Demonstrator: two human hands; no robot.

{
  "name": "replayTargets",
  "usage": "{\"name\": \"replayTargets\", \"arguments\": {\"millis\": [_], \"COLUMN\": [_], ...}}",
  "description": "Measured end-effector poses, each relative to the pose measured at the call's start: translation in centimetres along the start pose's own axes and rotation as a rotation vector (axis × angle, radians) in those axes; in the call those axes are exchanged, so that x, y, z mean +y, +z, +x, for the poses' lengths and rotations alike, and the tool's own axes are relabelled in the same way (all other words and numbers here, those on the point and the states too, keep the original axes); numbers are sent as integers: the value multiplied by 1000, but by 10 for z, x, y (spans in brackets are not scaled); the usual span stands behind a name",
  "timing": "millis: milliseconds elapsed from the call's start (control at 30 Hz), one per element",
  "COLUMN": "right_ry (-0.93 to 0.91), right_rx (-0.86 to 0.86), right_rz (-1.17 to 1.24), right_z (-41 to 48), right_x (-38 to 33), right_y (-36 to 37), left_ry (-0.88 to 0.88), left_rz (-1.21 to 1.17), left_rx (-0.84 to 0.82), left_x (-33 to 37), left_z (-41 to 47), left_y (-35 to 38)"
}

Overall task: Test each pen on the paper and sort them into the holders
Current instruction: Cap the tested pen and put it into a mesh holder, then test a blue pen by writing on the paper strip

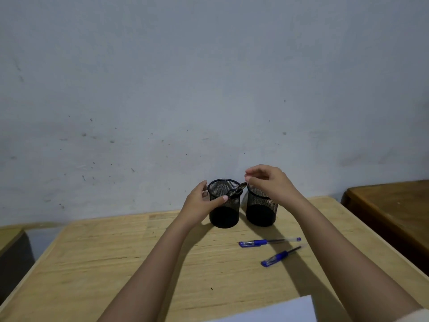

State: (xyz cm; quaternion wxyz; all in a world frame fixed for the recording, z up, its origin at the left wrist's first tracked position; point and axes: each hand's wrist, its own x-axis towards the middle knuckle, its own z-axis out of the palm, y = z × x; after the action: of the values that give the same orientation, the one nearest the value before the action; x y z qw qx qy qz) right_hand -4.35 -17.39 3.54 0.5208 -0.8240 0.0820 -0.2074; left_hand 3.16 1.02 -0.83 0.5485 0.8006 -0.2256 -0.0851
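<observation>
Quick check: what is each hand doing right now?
Left hand: curled around the left black mesh pen holder, steadying it.
Right hand: fingers pinched above the holders; nothing visible in them.

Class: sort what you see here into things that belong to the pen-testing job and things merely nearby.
Job: two blue pens; left mesh holder with a dark pen; right mesh holder; paper.

Nearby: dark wooden table; marked wall.

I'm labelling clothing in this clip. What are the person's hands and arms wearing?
Nothing shows on either: the left hand and right hand are bare, no gloves, rings or watch visible. Both forearms are uncovered. A pale sleeve edge shows at the bottom right corner.
</observation>
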Motion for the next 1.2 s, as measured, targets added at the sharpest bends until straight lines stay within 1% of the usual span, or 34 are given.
{"name": "replayTargets", "arguments": {"millis": [67, 133, 200, 267, 333, 433, 500, 600, 667, 800, 867, 933, 1000, 1100, 1200], "right_ry": [1, 14, 41, 67, 73, 85, 63, -41, -109, -138, -132, -127, -163, -296, -345], "right_rx": [26, 43, 44, 13, -40, -164, -231, -301, -288, -235, -225, -178, -145, -179, -173], "right_rz": [6, -11, -30, -69, -200, -450, -566, -696, -733, -699, -660, -600, -568, -601, -617], "right_z": [-16, -36, -58, -77, -92, -109, -114, -117, -118, -118, -118, -118, -119, -116, -118], "right_x": [0, 6, 19, 35, 53, 70, 76, 80, 83, 84, 81, 74, 62, 45, 30], "right_y": [-12, -23, -30, -32, -33, -35, -38, -39, -38, -35, -32, -28, -24, -22, -21], "left_ry": [-26, -25, -12, -55, -105, -105, -99, -84, -81, -80, -39, 18, 61, 173, 220], "left_rz": [26, 82, 177, 284, 386, 594, 715, 826, 849, 843, 789, 645, 472, 319, 194], "left_rx": [46, 54, -3, -137, -285, -371, -442, -479, -463, -443, -400, -333, -297, -273, -228], "left_x": [-1, -3, -6, -14, -26, -35, -35, -33, -32, -30, -29, -22, -7, 14, 24], "left_z": [-6, -17, -32, -47, -58, -71, -75, -80, -81, -81, -81, -84, -89, -97, -104], "left_y": [-3, -6, -7, -6, -1, 6, 9, 15, 17, 15, 15, 20, 26, 34, 32]}}
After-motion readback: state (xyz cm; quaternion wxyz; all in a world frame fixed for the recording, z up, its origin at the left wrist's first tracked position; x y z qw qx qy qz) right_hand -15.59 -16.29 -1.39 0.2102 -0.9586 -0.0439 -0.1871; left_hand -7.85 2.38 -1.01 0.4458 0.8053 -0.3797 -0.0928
